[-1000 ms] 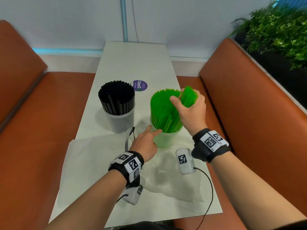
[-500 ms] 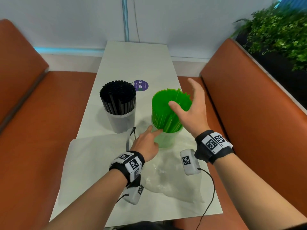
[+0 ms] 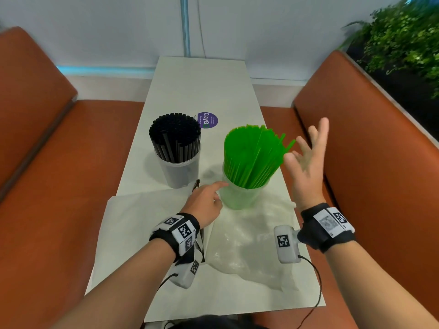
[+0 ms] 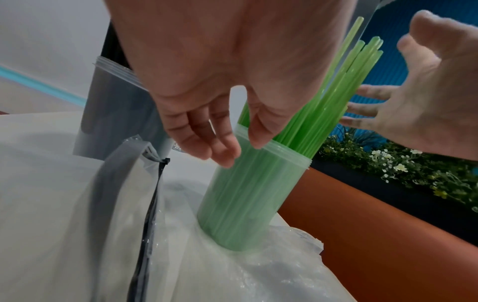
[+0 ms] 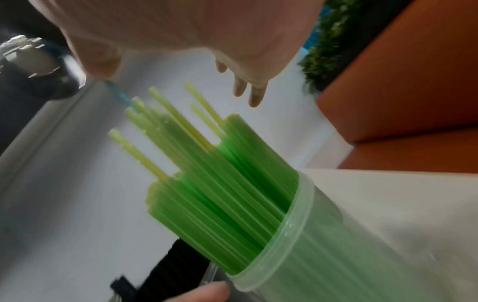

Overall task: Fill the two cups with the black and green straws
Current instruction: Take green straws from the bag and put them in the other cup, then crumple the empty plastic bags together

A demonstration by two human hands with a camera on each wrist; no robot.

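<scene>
The black straws [image 3: 175, 136] stand packed in a clear cup [image 3: 181, 173] at the table's left. To its right, green straws [image 3: 251, 153] fan out of a second clear cup [image 3: 241, 198], leaning right. My left hand [image 3: 207, 199] is at that cup's near left side, with its fingertips [image 4: 223, 152] touching the wall and rim [image 4: 274, 147] and not curled round it. My right hand [image 3: 306, 162] hovers just right of the green straw tips, fingers spread and holding nothing. The green straws [image 5: 220, 173] sit below my right hand [image 5: 248, 90] in the right wrist view.
A crumpled clear plastic bag [image 3: 247, 248] and a white sheet [image 3: 140, 224] lie on the narrow white table [image 3: 202, 86]. A purple sticker [image 3: 207, 120] is behind the cups. Orange benches [image 3: 370, 143] flank the table, and a planter [image 3: 403, 39] stands at the right.
My right hand let go of the bundle of green straws, opened and drew off to the right. The straws settled into the cup and fanned out. My left hand stayed at the cup.
</scene>
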